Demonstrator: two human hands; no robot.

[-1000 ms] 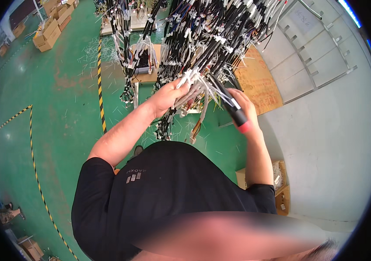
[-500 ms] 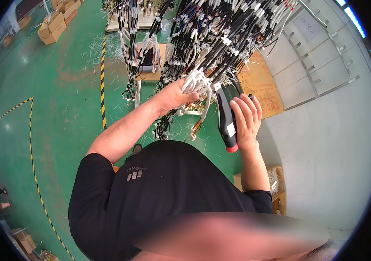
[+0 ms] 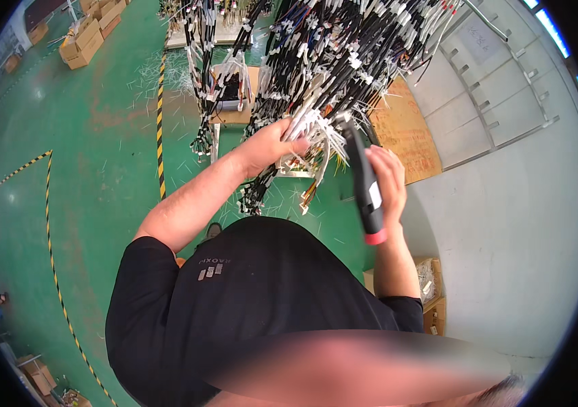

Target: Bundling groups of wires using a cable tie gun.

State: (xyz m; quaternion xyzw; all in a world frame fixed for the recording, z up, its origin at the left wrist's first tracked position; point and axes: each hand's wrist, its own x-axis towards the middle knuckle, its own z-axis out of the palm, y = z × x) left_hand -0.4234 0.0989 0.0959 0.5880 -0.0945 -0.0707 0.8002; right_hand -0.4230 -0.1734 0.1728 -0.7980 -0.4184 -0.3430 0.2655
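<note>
Hands at hanging wire bundles

Left hand (image 3: 272,146) pinching thin white wires (image 3: 313,129) below a dense mass of black-and-white cables (image 3: 343,61). Right hand (image 3: 387,183) clenched around a slim black tool (image 3: 365,183), matte, red-capped at its near end, tip just right of the pinched wires.

Blk tool (image 3: 365,182) w/ red end; green floor (image 3: 92,156); blk/wht wires (image 3: 330,61).
</note>
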